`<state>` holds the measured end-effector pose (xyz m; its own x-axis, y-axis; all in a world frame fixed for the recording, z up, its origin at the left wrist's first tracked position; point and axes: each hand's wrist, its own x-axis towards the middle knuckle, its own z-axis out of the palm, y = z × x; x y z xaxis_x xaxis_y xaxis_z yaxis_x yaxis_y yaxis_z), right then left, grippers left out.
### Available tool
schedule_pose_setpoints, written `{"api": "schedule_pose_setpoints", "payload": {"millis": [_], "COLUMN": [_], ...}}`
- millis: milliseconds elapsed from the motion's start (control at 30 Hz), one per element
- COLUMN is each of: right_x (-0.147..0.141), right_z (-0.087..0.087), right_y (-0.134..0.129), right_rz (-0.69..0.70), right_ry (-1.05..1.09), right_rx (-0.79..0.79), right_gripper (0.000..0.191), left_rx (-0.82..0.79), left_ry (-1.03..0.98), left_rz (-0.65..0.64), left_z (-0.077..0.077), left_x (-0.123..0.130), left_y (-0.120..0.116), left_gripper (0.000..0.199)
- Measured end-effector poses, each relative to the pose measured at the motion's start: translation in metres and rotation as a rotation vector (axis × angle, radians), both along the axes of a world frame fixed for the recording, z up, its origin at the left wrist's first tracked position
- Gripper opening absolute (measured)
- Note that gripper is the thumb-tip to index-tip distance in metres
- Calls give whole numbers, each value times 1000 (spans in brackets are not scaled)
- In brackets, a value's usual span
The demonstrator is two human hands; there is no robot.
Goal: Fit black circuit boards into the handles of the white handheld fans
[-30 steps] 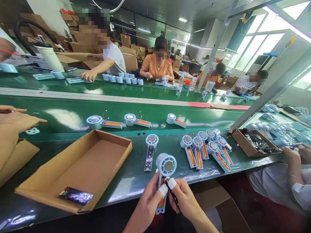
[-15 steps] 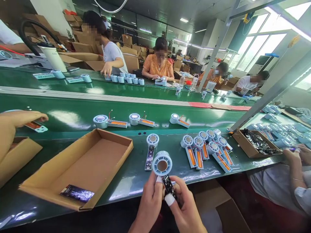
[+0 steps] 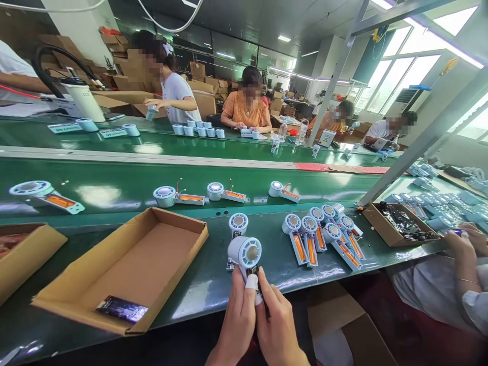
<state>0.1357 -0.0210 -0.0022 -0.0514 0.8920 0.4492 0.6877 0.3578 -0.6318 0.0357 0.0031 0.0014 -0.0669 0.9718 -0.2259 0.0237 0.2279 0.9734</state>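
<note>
Daylight glared through the windows [image 3: 414, 76], far ahead and to the right of your left hand [image 3: 238, 317] and right hand [image 3: 277, 317], washing out the panes. Ceiling lights [image 3: 284, 38] shone beyond them. The scene was bright, but it fell into deep shadow below your wrists. White glare streaked the bench [image 3: 198, 292] just left of your hands and pooled on the belt [image 3: 97, 195] farther out. Your fan [image 3: 246, 252] looked fairly clear; the board [image 3: 252, 272] showed dark, its detail too small to read. Toward both edges, shapes stretched and softened.

Green workbench [image 3: 198, 284] with cardboard trays [image 3: 125, 269], a parts box [image 3: 402, 226] and pale-blue round-headed units [image 3: 293, 223].
</note>
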Motion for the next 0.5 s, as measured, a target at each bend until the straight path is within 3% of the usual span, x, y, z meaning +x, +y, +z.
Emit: {"api": "schedule_pose_setpoints", "payload": {"millis": [300, 500], "right_x": [0, 2], "right_z": [-3, 3], "right_y": [1, -1], "right_rz": [-43, -42], "right_ry": [-474, -742], "right_rx": [78, -18], "right_gripper": [69, 74], "left_rx": [96, 53], "left_ry": [-31, -56], "left_rz": [31, 37], "left_z": [-14, -21], "left_x": [2, -3], "left_y": [2, 4], "left_gripper": [62, 56]}}
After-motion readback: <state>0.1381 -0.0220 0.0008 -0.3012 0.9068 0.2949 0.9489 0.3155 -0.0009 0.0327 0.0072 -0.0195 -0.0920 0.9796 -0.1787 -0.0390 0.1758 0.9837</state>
